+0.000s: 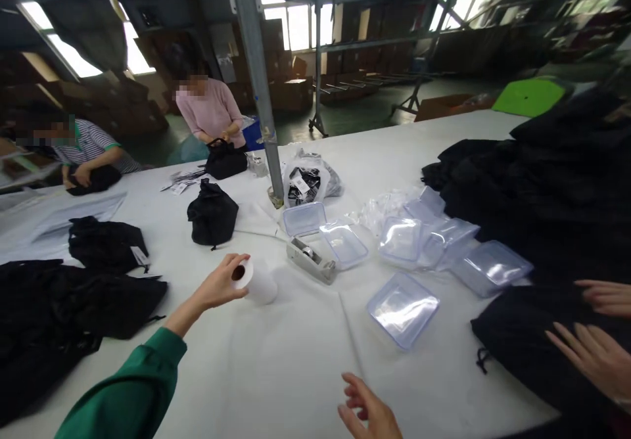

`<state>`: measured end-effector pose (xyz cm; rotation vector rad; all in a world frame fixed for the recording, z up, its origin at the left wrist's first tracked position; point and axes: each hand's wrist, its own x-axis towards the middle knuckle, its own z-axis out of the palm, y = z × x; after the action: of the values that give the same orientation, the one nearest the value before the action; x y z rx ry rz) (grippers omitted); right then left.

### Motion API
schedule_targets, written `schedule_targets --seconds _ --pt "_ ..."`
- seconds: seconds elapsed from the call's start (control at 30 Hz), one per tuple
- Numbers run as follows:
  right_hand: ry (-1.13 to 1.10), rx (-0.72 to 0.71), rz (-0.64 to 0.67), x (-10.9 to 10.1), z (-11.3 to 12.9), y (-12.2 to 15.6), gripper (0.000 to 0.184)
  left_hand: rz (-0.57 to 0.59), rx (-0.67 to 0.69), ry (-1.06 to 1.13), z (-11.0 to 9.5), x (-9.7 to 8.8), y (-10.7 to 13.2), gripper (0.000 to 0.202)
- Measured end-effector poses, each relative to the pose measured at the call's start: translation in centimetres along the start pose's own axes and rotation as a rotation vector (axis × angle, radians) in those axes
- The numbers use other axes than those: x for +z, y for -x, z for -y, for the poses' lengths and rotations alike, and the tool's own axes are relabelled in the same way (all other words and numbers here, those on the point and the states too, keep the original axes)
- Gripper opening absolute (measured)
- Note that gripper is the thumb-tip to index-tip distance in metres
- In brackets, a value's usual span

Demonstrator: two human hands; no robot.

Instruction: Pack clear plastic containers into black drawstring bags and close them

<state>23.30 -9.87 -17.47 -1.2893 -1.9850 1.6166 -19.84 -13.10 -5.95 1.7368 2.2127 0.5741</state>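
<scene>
My left hand, in a green sleeve, is closed on a white paper roll with a dark core, lifted just above the white table. At the bottom edge my right hand hovers over the table with its fingers loosely spread and nothing in it. A grey tape dispenser lies just beyond the roll. A clear plastic box lies between my hands and a co-worker's hands.
Several clear plastic boxes and lids lie mid-table. Black garments are piled at right and left. A co-worker's two hands rest on black fabric at right. A steel post rises from the table. Two people work at the far left.
</scene>
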Motion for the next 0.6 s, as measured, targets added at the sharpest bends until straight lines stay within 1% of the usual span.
schedule_targets --seconds 0.13,0.23,0.33,0.4,0.43,0.47,0.5,0.57,0.6 --pt "0.031 -0.214 0.116 -0.7 7.8 -8.8 0.056 0.078 0.044 0.087 0.0 -1.0 -2.2 0.078" --pt "0.164 -0.377 0.169 -0.2 12.6 -16.0 0.062 0.155 0.056 0.128 -0.3 -1.5 -3.6 0.081" --pt "0.300 -0.494 0.250 1.6 15.6 -22.8 0.076 0.213 0.080 0.125 -0.6 -1.4 -4.1 0.085" --pt "0.323 -0.555 0.303 3.4 16.8 -26.3 0.087 0.236 0.084 0.111 -0.7 -1.1 -4.1 0.088" --pt "0.314 -0.578 0.328 4.5 17.2 -27.7 0.089 0.240 0.087 0.103 -0.6 -0.9 -4.1 0.090" --pt "0.295 -0.597 0.351 5.5 17.6 -28.6 0.085 0.238 0.091 0.095 -0.5 -0.7 -4.1 0.091" --pt "0.273 -0.613 0.371 6.5 17.8 -29.3 0.074 0.231 0.097 0.089 -0.3 -0.5 -4.2 0.091" --pt "0.214 -0.628 0.384 8.1 18.0 -29.8 0.036 0.198 0.097 0.089 0.0 -0.1 -4.2 0.090" --pt "0.182 -0.628 0.370 8.6 17.9 -29.7 0.024 0.176 0.084 0.093 0.2 0.1 -4.2 0.087"
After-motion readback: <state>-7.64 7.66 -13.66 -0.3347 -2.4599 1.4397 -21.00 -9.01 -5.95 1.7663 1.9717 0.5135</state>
